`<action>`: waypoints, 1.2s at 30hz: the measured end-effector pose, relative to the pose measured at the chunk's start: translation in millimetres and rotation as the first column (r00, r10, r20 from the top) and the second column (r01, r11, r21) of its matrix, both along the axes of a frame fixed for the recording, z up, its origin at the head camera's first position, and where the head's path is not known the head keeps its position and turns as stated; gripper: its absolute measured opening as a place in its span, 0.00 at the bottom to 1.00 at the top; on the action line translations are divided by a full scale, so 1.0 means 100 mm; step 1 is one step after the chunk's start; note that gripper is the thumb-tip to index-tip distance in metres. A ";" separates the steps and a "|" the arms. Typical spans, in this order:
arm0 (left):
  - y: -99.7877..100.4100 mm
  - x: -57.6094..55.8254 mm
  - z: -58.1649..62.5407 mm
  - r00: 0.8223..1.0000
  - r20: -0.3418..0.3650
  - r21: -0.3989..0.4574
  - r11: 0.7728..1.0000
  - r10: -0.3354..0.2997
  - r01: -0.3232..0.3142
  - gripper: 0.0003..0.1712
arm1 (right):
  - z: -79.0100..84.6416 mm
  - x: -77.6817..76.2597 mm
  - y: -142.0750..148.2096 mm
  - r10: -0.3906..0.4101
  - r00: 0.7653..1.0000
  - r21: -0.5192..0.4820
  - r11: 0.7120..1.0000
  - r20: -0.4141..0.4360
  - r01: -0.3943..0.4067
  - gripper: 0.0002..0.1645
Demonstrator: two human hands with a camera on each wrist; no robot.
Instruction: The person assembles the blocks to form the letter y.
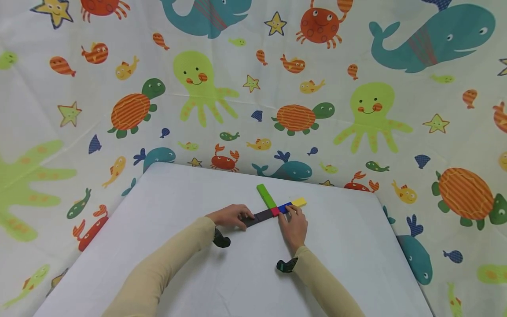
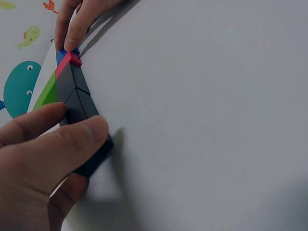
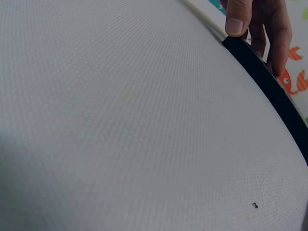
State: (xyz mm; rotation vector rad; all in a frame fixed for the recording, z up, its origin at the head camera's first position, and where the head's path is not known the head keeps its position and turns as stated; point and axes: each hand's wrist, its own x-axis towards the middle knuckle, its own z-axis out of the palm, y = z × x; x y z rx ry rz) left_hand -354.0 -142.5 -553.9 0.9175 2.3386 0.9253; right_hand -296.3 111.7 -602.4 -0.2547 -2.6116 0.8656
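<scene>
My left hand pinches the outer black block between thumb and fingers, at the left end of a row. In the left wrist view, the thumb lies along the near side of that block. A second black block adjoins it, followed by a small red block. My right hand holds the blue block with thumb and fingertips, partly covering it. Past the blue, a yellow block ends the row. A green strip runs from the red block toward the back.
The blocks lie on a white-covered table. Behind and beside it hangs a cloth printed with sea animals. Dark devices stick out at the left wrist and the right wrist.
</scene>
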 end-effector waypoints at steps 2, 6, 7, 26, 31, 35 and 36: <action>0.00 0.00 0.00 1.000 -0.002 -0.004 1.000 -0.001 0.001 0.21 | 0.01 0.01 0.00 0.000 1.000 0.001 1.000 0.000 0.000 0.28; 0.00 0.00 0.02 1.000 -0.001 -0.010 1.000 -0.001 0.001 0.21 | 0.02 0.01 -0.01 -0.002 1.000 -0.002 1.000 0.002 0.002 0.28; 0.00 0.01 0.02 1.000 0.001 -0.010 1.000 -0.001 0.001 0.21 | 0.02 0.01 -0.01 -0.002 1.000 -0.002 1.000 0.002 0.002 0.28; 0.02 -0.02 0.01 1.000 -0.007 -0.023 1.000 -0.007 0.007 0.21 | 0.02 0.01 0.00 -0.003 1.000 0.000 1.000 -0.015 0.003 0.28; 0.02 -0.03 0.00 1.000 -0.011 -0.030 1.000 -0.006 0.006 0.20 | 0.03 0.00 0.01 0.000 1.000 0.001 1.000 -0.015 0.000 0.28; 0.01 -0.03 -0.02 1.000 -0.010 -0.035 0.999 -0.012 0.012 0.21 | 0.03 0.01 0.00 0.004 1.000 -0.004 1.000 -0.004 -0.004 0.28; 0.01 -0.03 -0.03 1.000 -0.013 -0.036 0.999 -0.016 0.015 0.21 | 0.03 0.01 0.01 0.002 1.000 -0.006 1.000 -0.001 -0.002 0.28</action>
